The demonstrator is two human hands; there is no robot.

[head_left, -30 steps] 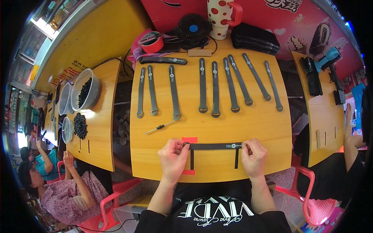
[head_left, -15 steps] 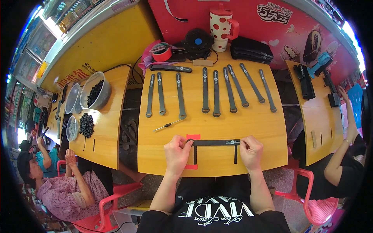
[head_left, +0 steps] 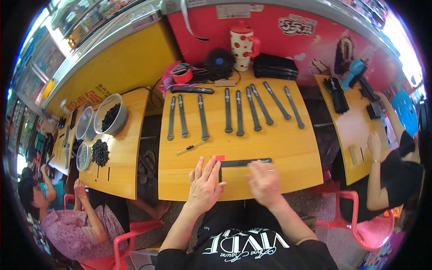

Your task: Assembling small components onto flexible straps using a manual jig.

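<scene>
We look down on a yellow worktop (head_left: pixel 279 148). A flat dark strap (head_left: pixel 245 162) lies crosswise near its front edge, with a small red tab (head_left: pixel 218 158) at the strap's left end. Our left hand (head_left: pixel 204 184) rests open, fingers spread, just front-left of the strap — fingertips close to the red tab, gripping nothing. Our right hand (head_left: pixel 264 182) is blurred, sitting just in front of the strap's middle; it looks open, but we cannot tell if it touches the strap.

Behind the strap, toward the far edge, a row of dark straps (head_left: pixel 234 110) lies lengthwise, well apart from it. A small screwdriver (head_left: pixel 191 147) lies behind and left of the strap, between it and the row. Nothing stands between hands and strap.

Further left of the strap, on a second worktop (head_left: pixel 121 162), stand a metal bowl (head_left: pixel 110 114) of dark pieces and a loose dark pile (head_left: pixel 100 152). Far behind the strap — a spotted mug (head_left: pixel 242 44).
</scene>
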